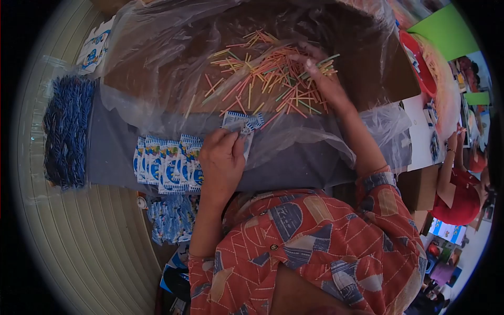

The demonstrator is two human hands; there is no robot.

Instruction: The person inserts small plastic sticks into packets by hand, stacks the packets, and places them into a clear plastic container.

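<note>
My left hand is closed on a blue and white packet at the front edge of the plastic-lined box. Just left of it, a row of similar packets lies overlapping on the dark grey cloth. Inside the box, my right hand reaches into a loose pile of thin pink, yellow and green sticks. Its fingers are bent among the sticks; whether they grip any is too unclear to tell.
Bundles of dark blue packets lie at the far left, and more blue packets hang below the cloth. A red basin stands right of the box. Another person in red is at the far right.
</note>
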